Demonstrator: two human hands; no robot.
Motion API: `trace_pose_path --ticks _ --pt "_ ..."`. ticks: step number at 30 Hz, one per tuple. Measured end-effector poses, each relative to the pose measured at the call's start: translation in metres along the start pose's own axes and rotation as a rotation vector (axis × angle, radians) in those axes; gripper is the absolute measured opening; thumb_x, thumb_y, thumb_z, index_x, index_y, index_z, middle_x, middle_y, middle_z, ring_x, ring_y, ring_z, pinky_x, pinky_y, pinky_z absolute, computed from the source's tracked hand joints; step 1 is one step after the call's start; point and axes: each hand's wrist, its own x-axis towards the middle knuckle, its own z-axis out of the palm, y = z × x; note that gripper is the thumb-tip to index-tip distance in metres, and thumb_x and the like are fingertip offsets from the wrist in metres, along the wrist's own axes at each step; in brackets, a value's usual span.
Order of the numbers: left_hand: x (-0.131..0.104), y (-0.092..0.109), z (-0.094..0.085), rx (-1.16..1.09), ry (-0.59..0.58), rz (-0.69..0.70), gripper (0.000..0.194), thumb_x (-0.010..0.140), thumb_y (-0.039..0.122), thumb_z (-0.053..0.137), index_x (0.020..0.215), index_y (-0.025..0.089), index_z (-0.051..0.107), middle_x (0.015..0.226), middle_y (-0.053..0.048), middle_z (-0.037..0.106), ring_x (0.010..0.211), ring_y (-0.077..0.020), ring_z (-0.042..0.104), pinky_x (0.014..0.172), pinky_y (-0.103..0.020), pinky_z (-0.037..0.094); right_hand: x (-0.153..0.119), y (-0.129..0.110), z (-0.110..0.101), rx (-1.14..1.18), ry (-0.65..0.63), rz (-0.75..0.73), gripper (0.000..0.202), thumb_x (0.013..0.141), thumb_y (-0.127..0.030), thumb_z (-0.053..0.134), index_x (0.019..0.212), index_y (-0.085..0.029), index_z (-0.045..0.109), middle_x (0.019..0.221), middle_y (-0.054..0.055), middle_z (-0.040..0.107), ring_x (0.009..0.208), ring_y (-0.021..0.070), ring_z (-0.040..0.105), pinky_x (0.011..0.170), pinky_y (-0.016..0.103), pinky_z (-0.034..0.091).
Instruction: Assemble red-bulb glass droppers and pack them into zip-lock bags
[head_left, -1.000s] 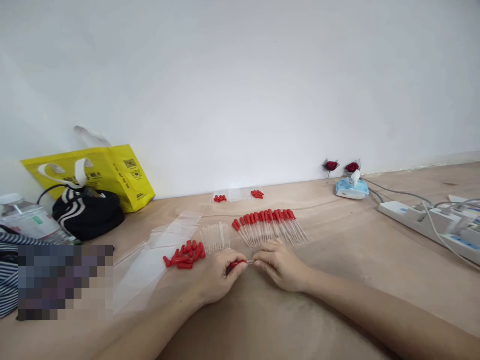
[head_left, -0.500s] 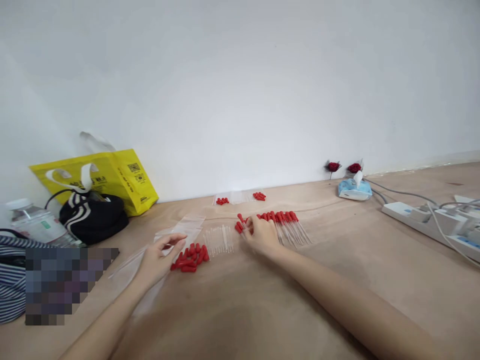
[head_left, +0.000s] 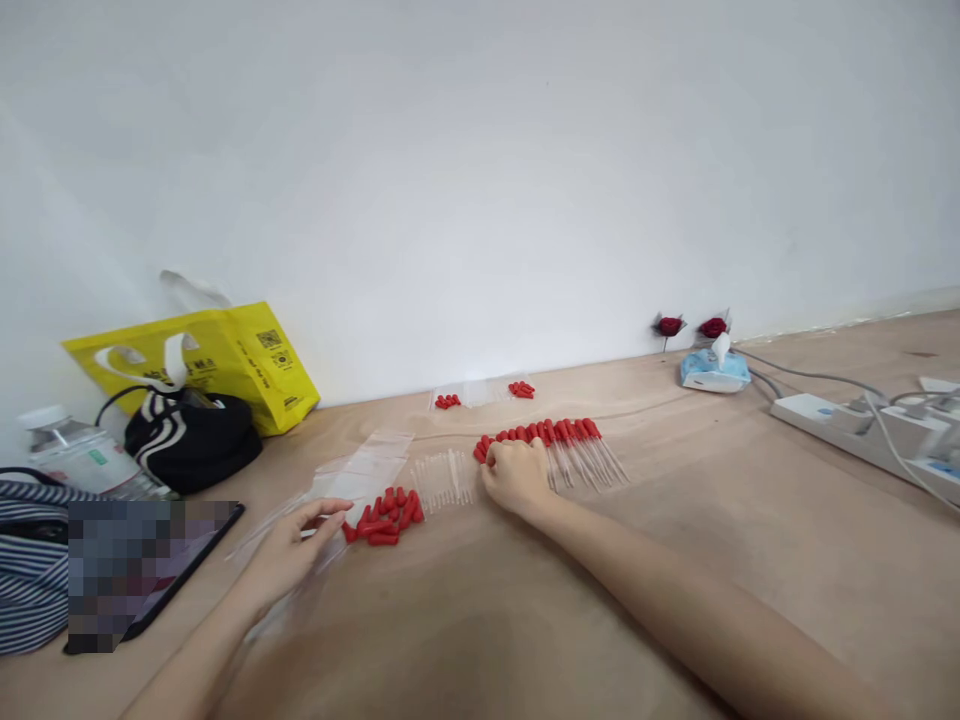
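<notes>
My right hand (head_left: 516,478) rests at the left end of a row of glass droppers (head_left: 589,455) with red rubber bulbs. Its fingers are curled down around a dropper there; red bulbs stick out past the fingertips, while the glass beneath is hidden by the hand. Over clear plastic bags (head_left: 371,462) hovers my left hand (head_left: 289,550), empty, thumb and fingers apart. Just right of those fingers is a loose pile of red rubber bulbs (head_left: 386,518). Bare glass tubes (head_left: 441,480) lie side by side between the pile and my right hand.
Against the wall lie two small groups of red bulbs (head_left: 521,390) on clear plastic. A yellow bag (head_left: 277,370), black pouch (head_left: 199,445), plastic bottle (head_left: 82,455) and tablet-like device (head_left: 184,575) stand left. Tissues (head_left: 712,372), two red flowers (head_left: 670,327) and a power strip (head_left: 817,420) are right.
My right hand has lowered the dropper, and the bulbs at the row's left end now line up more evenly. My left hand has drawn back slightly left and down from the bulb pile.
</notes>
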Motion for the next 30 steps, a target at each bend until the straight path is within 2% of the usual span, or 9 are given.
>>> trace_pose_path --ticks 3,8,13,17,22,27,30 --pt "0.002 -0.006 0.001 -0.033 0.027 -0.007 0.040 0.052 0.056 0.056 0.067 0.020 0.066 0.079 -0.006 0.070 0.080 -0.0262 0.062 0.071 -0.033 0.047 0.002 -0.013 -0.001 -0.032 -0.079 0.017 0.021 0.075 -0.027 0.045 0.077 -0.016 0.063 0.083 0.009 0.066 0.081 0.0209 0.057 0.075 0.036 0.026" --pt "0.005 -0.012 0.007 -0.047 0.073 -0.023 0.036 0.048 0.053 0.061 0.064 0.021 0.066 0.070 -0.004 0.070 0.064 -0.0238 0.063 0.061 -0.031 0.049 0.007 -0.029 -0.001 -0.043 -0.225 0.126 0.023 0.073 -0.030 0.050 0.082 -0.014 0.063 0.086 0.012 0.066 0.080 0.0230 0.059 0.079 0.037 0.028" --pt "0.005 -0.011 0.013 -0.075 0.038 -0.067 0.033 0.049 0.051 0.060 0.061 0.021 0.062 0.064 -0.003 0.068 0.056 -0.0224 0.062 0.055 -0.029 0.047 0.013 -0.036 0.001 -0.059 -0.255 0.171 0.020 0.073 -0.023 0.050 0.084 -0.014 0.064 0.086 0.013 0.066 0.082 0.0243 0.060 0.079 0.039 0.028" --pt "0.008 -0.017 0.018 -0.157 0.170 -0.128 0.035 0.044 0.042 0.063 0.071 0.020 0.060 0.063 -0.001 0.061 0.052 -0.0214 0.061 0.049 -0.028 0.045 0.015 -0.040 0.001 -0.074 -0.276 0.166 0.019 0.075 -0.018 0.048 0.084 -0.014 0.064 0.085 0.015 0.066 0.082 0.0242 0.060 0.077 0.038 0.028" --pt "0.005 -0.014 0.020 -0.243 0.248 -0.162 0.042 0.043 0.037 0.064 0.080 0.018 0.057 0.072 0.000 0.052 0.050 -0.0164 0.059 0.045 -0.025 0.043 0.012 -0.045 0.000 -0.096 -0.287 0.147 0.026 0.077 -0.009 0.042 0.088 -0.013 0.065 0.089 0.015 0.065 0.086 0.0241 0.059 0.077 0.036 0.027" --pt "0.002 -0.001 0.012 -0.313 0.323 -0.226 0.044 0.043 0.034 0.066 0.082 0.018 0.055 0.075 0.000 0.051 0.054 -0.0156 0.057 0.051 -0.027 0.045 0.011 -0.047 -0.001 -0.117 -0.258 0.126 0.028 0.079 -0.007 0.040 0.094 -0.010 0.063 0.094 0.016 0.064 0.091 0.0263 0.057 0.079 0.037 0.025" --pt "0.003 0.001 0.009 -0.380 0.393 -0.207 0.039 0.044 0.030 0.065 0.081 0.020 0.053 0.077 0.000 0.051 0.064 -0.0177 0.058 0.058 -0.029 0.047 0.013 -0.045 0.001 -0.120 -0.240 0.133 0.027 0.079 -0.008 0.041 0.095 -0.011 0.063 0.094 0.016 0.064 0.091 0.0269 0.057 0.080 0.038 0.024"
